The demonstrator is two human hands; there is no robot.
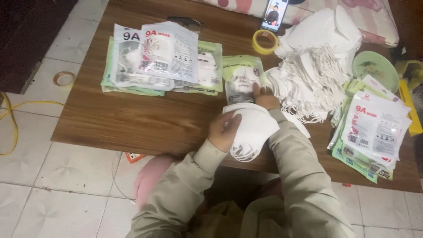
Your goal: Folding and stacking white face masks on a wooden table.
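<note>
My left hand (223, 131) grips a stack of folded white face masks (254, 130) near the table's front edge, their ear loops hanging below. My right hand (265, 98) rests above it, fingers on a green-and-clear mask pouch (241, 77) lying flat on the brown wooden table (145, 119). The pouch's lower edge meets the top of the mask stack. Both sleeves are beige.
A big heap of loose white masks (315, 66) lies at right. Packed pouches are piled at the back left (154, 59), and empty pouches are stacked at right (374, 130). A yellow tape roll (265, 41), a phone (274, 13) and a green plate (375, 65) sit behind. Another tape roll (64, 79) lies on the tiled floor.
</note>
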